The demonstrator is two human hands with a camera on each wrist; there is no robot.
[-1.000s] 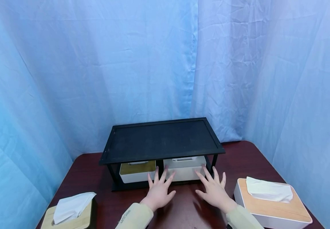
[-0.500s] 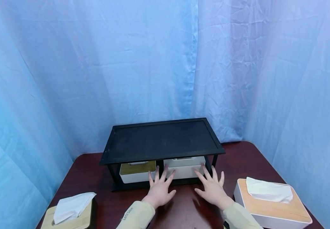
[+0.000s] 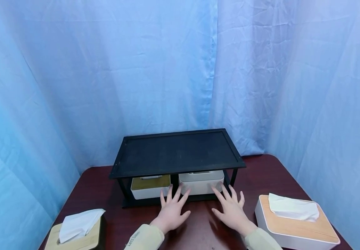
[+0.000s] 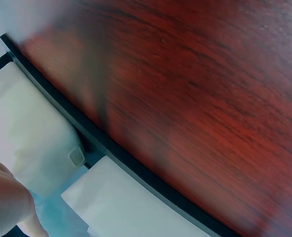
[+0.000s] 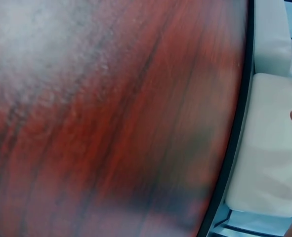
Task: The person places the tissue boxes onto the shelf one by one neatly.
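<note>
The dark red-brown desk (image 3: pixel 273 173) is showing streaked grain and a glossy glare. Beyond it, pale blue curtains (image 3: pixel 155 76) are hanging in creased folds, ranging from nine through twelve to three. With the clock's centre set between the left hand (image 3: pixel 170 212) at nine and the right hand (image 3: pixel 233 211) at three, a black rack (image 3: pixel 178 152) is spanning ten to one. The white box (image 3: pixel 202 188) is sitting at twelve in its right compartment; a wood-lidded box (image 3: pixel 150 193) is filling the left, towards ten. Both hands are spreading their fingers, gripping nothing; whether any fingertip is touching the white box, I cannot tell. Tissues are poking from the left tissue box (image 3: pixel 87 242), past eight, and the right tissue box (image 3: pixel 295 228), past three.
</note>
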